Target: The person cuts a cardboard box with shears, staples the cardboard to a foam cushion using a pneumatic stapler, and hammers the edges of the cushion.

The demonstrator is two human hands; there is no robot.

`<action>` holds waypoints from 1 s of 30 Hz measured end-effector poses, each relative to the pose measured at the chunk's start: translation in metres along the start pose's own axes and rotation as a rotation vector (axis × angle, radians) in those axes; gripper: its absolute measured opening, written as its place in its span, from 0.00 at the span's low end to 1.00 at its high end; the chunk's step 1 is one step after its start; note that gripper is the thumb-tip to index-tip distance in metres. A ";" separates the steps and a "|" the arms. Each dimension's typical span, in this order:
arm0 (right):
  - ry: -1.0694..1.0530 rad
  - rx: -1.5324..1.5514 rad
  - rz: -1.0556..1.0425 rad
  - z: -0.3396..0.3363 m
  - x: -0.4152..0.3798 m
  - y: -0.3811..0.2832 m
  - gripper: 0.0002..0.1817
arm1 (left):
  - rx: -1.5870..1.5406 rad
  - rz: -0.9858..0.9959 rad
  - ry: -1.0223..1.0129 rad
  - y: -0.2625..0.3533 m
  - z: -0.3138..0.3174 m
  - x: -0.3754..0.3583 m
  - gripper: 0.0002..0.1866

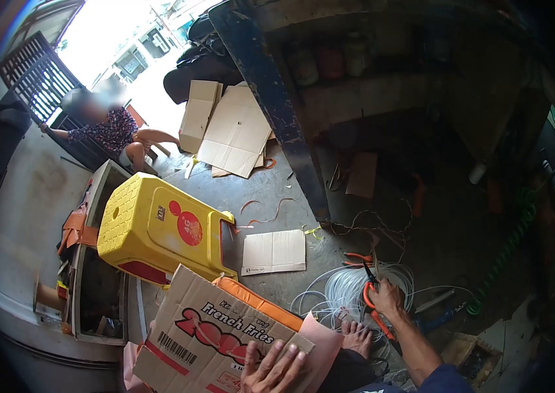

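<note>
My left hand [273, 371] lies with its fingers stretched out on a printed cardboard piece [189, 327] marked "French Fries 2000". Under that cardboard is an orange padded item [258, 302], with pink sheet material [323, 344] showing at its side. My right hand [387, 299] is closed around the orange-and-black handles of scissors [369, 293], whose blades point away from me. Beneath the right hand a loose coil of clear line [339, 288] spreads over the floor. Another orange-handled tool [382, 325] lies just below this hand, close to my bare foot [356, 337].
A yellow plastic stool [153, 226] lies on its side at left, near an open-fronted cabinet [99, 295]. A flat cardboard piece [274, 252] rests on the floor. Larger cardboard [235, 131] leans farther back. A seated person [110, 131] is by the doorway. A green coiled hose [506, 255] hangs at right.
</note>
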State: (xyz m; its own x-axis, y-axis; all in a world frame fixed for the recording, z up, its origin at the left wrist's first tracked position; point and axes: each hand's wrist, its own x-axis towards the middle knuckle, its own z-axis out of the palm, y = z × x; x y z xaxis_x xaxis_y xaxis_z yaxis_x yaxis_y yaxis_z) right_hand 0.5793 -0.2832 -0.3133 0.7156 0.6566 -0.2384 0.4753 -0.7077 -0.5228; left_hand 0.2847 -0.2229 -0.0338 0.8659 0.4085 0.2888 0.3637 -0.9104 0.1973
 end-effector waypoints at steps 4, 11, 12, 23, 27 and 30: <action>-0.162 0.516 -0.078 -0.063 -0.050 -0.051 0.20 | 0.062 -0.055 0.026 -0.007 0.018 -0.006 0.25; -0.595 0.503 -0.602 -0.176 -0.124 -0.103 0.37 | 0.071 0.028 0.047 -0.017 0.025 -0.007 0.23; -0.593 0.498 -0.601 -0.175 -0.124 -0.103 0.37 | 0.083 0.048 0.073 -0.018 0.026 -0.008 0.22; -0.862 0.555 -0.548 -0.147 -0.110 -0.091 0.31 | 0.068 0.037 0.062 -0.011 0.020 -0.011 0.21; -0.943 0.493 -0.515 -0.149 -0.107 -0.093 0.30 | 0.051 0.041 0.081 -0.008 0.020 -0.009 0.21; -0.995 0.574 -0.459 -0.154 -0.108 -0.098 0.31 | 0.136 0.051 0.032 -0.016 0.030 -0.022 0.19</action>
State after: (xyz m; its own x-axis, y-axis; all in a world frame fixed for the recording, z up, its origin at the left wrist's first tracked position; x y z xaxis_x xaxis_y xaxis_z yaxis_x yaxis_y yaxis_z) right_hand 0.5346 -0.3244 -0.1099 -0.2780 0.9039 -0.3252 0.1067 -0.3074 -0.9456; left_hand 0.2698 -0.2195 -0.0713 0.8738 0.3615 0.3253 0.3647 -0.9296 0.0535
